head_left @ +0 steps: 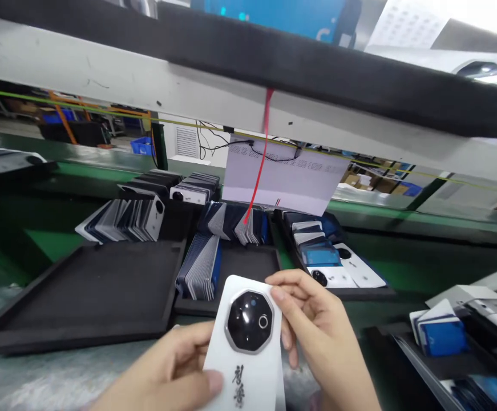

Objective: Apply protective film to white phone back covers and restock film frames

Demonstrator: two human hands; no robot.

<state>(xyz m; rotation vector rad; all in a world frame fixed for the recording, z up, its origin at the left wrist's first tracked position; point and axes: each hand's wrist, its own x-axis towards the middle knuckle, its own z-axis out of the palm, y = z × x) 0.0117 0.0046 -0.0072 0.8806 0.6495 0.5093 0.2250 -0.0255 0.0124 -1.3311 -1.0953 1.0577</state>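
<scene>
A white phone back cover (252, 377) with a black eight-sided camera window (249, 321) and dark lettering is held upright, low in the middle. Another pale edge shows behind its lower right side. My left hand (175, 365) grips the left edge, thumb on the front face and fingers behind. At the upper right corner, my right hand (312, 319) pinches the cover between thumb and forefinger; its other fingers are curled. Just beyond it, a black tray (248, 260) carries a row of standing white and blue covers (201, 268).
A black tray (94, 291) lies at left, with a row of covers (128, 220) behind it. White covers and blue film pieces fill another tray (359, 294) at right. A shelf edge (231, 97) crosses above, with a red string (260, 165) hanging from it. Lower right stands another stocked tray (419, 365).
</scene>
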